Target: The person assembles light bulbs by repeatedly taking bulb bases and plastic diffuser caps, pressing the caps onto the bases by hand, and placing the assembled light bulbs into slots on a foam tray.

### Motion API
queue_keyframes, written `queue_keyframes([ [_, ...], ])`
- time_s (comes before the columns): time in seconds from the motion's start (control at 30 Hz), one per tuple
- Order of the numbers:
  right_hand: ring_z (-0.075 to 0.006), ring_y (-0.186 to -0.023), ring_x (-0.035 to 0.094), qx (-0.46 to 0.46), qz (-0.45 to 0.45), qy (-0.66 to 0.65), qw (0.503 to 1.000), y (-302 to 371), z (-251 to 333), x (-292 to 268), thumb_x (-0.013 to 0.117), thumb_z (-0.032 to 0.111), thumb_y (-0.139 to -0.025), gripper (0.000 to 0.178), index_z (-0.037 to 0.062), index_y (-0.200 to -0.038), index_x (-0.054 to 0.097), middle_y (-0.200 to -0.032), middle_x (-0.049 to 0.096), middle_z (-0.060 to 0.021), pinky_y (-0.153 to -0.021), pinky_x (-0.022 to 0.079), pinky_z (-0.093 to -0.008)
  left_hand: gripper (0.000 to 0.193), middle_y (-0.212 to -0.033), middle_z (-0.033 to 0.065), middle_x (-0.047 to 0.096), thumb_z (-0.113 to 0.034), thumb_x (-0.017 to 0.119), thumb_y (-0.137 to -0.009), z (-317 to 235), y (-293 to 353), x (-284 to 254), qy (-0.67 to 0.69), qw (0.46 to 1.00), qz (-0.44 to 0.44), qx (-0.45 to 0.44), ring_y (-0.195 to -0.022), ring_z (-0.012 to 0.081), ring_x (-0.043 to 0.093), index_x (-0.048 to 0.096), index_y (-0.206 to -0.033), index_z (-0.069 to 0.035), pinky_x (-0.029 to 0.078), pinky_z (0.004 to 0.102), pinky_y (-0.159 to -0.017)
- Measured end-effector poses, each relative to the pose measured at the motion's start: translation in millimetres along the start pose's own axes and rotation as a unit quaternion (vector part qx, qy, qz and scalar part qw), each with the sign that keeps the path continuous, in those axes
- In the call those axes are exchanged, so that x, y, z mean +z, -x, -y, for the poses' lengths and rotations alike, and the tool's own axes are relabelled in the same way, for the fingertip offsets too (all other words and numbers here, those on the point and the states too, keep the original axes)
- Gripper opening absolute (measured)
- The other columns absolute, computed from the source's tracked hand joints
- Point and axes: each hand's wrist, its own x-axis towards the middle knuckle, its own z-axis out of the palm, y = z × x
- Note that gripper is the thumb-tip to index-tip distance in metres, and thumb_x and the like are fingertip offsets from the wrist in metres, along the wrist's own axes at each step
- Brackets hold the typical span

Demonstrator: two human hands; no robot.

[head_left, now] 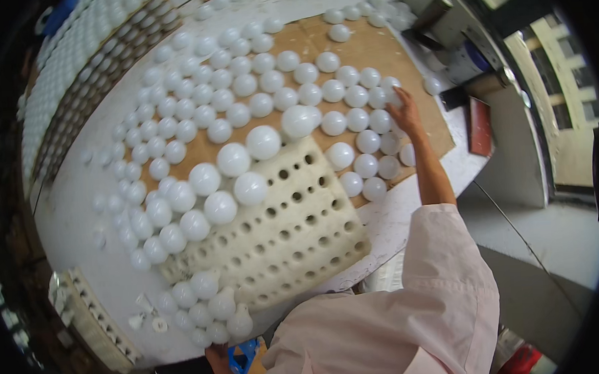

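Observation:
My right hand (405, 112) reaches far out to the right side of the table, its fingers closed on a white bulb (391, 95) among several round white bulbs standing on a brown cardboard sheet (367, 48). A white foam tray (295, 228) full of holes lies tilted in the middle, with bulbs (234, 160) set along its upper left side. My left hand (219, 364) is low at the bottom edge, next to a blue object (243, 358); its fingers are mostly hidden. A pink sleeve (446, 274) covers my right arm.
Stacked trays of bulbs (83, 69) run along the far left. More loose bulbs (211, 313) crowd the near table edge, beside small white parts (144, 317). A ribbed white rack (93, 320) sits at the lower left. A dark tool and a red-brown board (479, 127) lie at the right.

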Motion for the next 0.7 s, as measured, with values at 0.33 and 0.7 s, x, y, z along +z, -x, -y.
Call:
queue_keyframes([
  [0.33,-0.0206,-0.093,0.057,0.266,-0.025,-0.331,0.905,91,95,-105,0.057,0.042,-0.087,0.048,0.0078,-0.12,0.056,-0.108,0.058,-0.0092,-0.064,0.047,-0.0328,0.033,-0.108,0.0156,0.063,-0.007,0.063,-0.083,-22,-2,15,-0.214,0.914,-0.246,0.239,-0.094,0.0236,0.063,0.057,-0.114,0.005,0.053,0.0347,-0.08],
  [0.7,-0.0161,-0.073,0.058,0.465,0.195,-0.339,0.794,358,173,-110,0.053,0.033,-0.083,0.034,0.0105,-0.107,0.063,-0.088,0.061,-0.0045,-0.051,0.045,-0.0304,0.069,-0.136,0.024,0.039,0.01,0.055,-0.07,-154,-134,-45,-0.549,0.73,-0.274,0.299,-0.128,0.0384,0.035,0.032,-0.135,0.001,0.03,0.0387,-0.107],
])
